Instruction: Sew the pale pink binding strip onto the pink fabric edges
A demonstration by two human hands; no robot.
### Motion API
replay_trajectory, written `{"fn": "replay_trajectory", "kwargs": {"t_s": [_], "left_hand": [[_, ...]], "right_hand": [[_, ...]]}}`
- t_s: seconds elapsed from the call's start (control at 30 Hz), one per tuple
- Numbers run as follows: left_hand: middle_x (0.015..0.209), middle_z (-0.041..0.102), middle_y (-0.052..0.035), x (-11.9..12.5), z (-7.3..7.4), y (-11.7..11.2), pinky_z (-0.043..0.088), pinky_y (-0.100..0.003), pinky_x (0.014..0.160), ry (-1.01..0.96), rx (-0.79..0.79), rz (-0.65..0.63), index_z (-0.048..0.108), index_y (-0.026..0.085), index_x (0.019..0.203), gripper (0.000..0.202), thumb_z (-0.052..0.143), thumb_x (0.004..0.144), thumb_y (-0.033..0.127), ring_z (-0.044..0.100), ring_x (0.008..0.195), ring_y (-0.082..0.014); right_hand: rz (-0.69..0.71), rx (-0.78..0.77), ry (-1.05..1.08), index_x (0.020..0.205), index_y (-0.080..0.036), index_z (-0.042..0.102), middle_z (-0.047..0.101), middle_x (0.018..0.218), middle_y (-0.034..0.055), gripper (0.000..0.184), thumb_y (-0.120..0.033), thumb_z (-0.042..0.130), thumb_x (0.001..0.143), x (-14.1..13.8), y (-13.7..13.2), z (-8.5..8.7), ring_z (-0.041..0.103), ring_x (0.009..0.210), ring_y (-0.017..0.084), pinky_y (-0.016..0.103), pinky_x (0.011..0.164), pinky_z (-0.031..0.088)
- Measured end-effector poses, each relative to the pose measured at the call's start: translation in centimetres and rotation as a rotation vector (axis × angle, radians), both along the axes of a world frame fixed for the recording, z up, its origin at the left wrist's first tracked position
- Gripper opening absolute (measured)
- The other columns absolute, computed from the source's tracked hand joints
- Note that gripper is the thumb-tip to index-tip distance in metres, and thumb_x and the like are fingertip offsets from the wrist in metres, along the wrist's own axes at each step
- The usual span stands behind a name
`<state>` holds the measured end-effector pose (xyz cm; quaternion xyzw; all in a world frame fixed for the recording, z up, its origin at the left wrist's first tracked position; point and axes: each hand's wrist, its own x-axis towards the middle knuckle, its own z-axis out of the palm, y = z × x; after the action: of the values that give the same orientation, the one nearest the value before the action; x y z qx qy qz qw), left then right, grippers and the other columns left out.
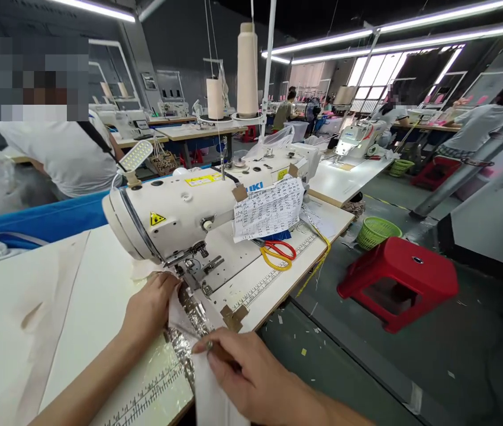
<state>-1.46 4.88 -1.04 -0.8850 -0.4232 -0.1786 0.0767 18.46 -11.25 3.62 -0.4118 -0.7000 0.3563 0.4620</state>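
Observation:
A white sewing machine (171, 219) stands on a pale table, its needle area just beyond my hands. White fabric (216, 390) runs from the presser foot (189, 278) down over the table's front edge. My left hand (151, 299) lies beside the foot with fingers bent together on the fabric's left edge; its fingertips are partly hidden. Nearer to me, my right hand (247, 370) pinches the fabric between thumb and forefinger. A small metallic tip (209, 345) shows at that pinch; its kind is unclear. Shiny clear tape (183, 349) covers the table edge under the fabric.
Red-and-yellow-handled scissors (278, 254) lie right of the machine, below a handwritten paper (269, 210). Thread cones (247, 71) stand behind. A red stool (402, 281) and green basket (378, 232) are on the floor at right. A person in white (60, 148) sits at left.

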Motion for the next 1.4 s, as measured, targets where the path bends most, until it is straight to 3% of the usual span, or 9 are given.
{"fn": "replay_trajectory", "kwargs": {"t_s": [0.17, 0.37, 0.53, 0.9, 1.4], "left_hand": [[0.098, 0.068, -0.0065, -0.8, -1.4, 1.0, 0.053, -0.032, 0.068, -0.299, -0.055, -0.061, 0.065, 0.021, 0.087, 0.028, 0.044, 0.096, 0.038, 0.065, 0.091, -0.0233], [0.088, 0.068, -0.0058, -0.5, -0.8, 1.4, 0.052, -0.034, 0.073, -0.505, -0.223, -0.108, 0.065, 0.021, 0.078, 0.030, 0.053, 0.091, 0.045, 0.064, 0.085, -0.0226], [0.086, 0.068, -0.0051, -0.7, -0.8, 1.5, 0.052, -0.033, 0.076, -0.619, -0.317, -0.157, 0.066, 0.021, 0.076, 0.025, 0.057, 0.090, 0.040, 0.064, 0.084, -0.0206], [0.089, 0.068, -0.0057, -0.8, -0.7, 1.5, 0.051, -0.034, 0.077, -0.638, -0.374, -0.117, 0.069, 0.021, 0.079, 0.022, 0.059, 0.091, 0.037, 0.064, 0.087, -0.0205], [0.092, 0.068, -0.0065, -0.6, -1.0, 1.5, 0.052, -0.035, 0.077, -0.577, -0.309, -0.090, 0.064, 0.020, 0.080, 0.020, 0.057, 0.092, 0.034, 0.063, 0.088, -0.0205]], "right_hand": [[-0.237, -0.086, -0.401, 0.110, -0.014, 0.060, 0.062, 0.070, 0.0005, 0.026, -0.025, 0.039, 0.098, 0.2, 1.6, -2.8, 0.057, 0.060, 0.017, 0.027, 0.056, 0.035], [-0.341, -0.032, -0.631, 0.122, -0.013, 0.055, 0.075, 0.091, 0.0057, 0.028, -0.021, 0.041, 0.099, -1.4, 3.9, -3.6, 0.070, 0.074, 0.022, 0.029, 0.061, 0.042], [-0.398, 0.055, -0.647, 0.124, -0.015, 0.059, 0.075, 0.110, 0.0076, 0.031, -0.017, 0.045, 0.097, -1.9, 5.7, -4.4, 0.073, 0.090, 0.023, 0.029, 0.069, 0.050], [-0.377, 0.106, -0.657, 0.123, -0.016, 0.063, 0.076, 0.109, 0.0084, 0.032, -0.016, 0.046, 0.096, -2.5, 7.1, -4.8, 0.073, 0.087, 0.020, 0.026, 0.066, 0.052], [-0.376, 0.133, -0.670, 0.121, -0.014, 0.064, 0.077, 0.102, 0.0083, 0.032, -0.017, 0.043, 0.096, -2.3, 7.3, -5.0, 0.073, 0.078, 0.020, 0.026, 0.058, 0.049]]}}
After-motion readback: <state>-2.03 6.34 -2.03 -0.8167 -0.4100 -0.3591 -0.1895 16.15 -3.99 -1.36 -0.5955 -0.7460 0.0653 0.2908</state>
